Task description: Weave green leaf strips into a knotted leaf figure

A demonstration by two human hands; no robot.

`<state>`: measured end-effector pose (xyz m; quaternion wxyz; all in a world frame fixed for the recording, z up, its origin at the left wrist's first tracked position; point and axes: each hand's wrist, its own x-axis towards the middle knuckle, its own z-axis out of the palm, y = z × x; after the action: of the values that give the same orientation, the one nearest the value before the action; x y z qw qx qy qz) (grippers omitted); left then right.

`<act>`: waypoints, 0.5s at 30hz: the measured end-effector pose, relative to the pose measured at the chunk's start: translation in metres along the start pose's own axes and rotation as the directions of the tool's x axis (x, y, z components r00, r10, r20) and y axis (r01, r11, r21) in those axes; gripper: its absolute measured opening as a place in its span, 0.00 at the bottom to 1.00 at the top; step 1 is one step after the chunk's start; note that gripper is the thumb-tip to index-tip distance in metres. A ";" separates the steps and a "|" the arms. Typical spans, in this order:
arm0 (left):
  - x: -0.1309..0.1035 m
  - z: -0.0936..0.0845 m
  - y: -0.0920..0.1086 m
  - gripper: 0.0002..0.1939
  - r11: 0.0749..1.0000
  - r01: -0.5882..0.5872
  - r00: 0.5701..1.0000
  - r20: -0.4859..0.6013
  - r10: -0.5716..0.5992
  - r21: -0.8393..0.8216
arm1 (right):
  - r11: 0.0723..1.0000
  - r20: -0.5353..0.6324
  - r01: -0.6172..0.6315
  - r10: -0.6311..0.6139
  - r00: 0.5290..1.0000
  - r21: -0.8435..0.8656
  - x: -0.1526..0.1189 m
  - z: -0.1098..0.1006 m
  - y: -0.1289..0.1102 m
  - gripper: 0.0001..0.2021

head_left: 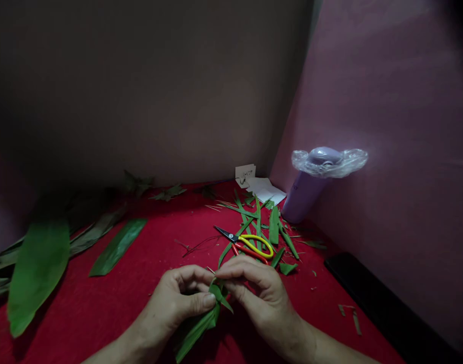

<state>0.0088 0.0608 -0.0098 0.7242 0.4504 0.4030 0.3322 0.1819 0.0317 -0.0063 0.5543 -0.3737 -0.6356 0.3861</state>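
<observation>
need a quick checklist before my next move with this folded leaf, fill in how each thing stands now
- Folded green leaf piece held in the left hand: ok
- Right hand at the top of the leaf piece: ok
- Thin pointed stick fully through the leaf: cannot tell, fingers hide most of it
- Scissors with one yellow and one red handle out of both hands, lying on the red cloth: ok
- Cloth around the scissors free of cut green strips: not ok
- Purple bottle with clear plastic over its top standing away from both hands: ok
</observation>
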 end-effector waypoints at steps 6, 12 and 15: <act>-0.001 0.003 0.005 0.10 0.999 0.008 0.999 -0.033 -0.006 0.037 | 1.000 -0.003 -0.020 0.020 1.000 0.019 -0.001 0.000 0.000 0.07; -0.002 0.002 0.007 0.09 0.999 0.047 0.999 -0.010 -0.047 0.021 | 0.971 0.008 -0.188 0.188 0.982 0.150 0.001 0.000 -0.001 0.06; -0.002 0.001 0.006 0.09 0.998 0.055 0.998 -0.010 -0.055 -0.013 | 0.931 0.032 -0.273 0.273 0.961 0.241 0.002 0.000 -0.001 0.05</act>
<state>0.0081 0.0610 -0.0035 0.7338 0.4327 0.4168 0.3172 0.1816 0.0331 -0.0043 0.5377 -0.3879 -0.5246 0.5340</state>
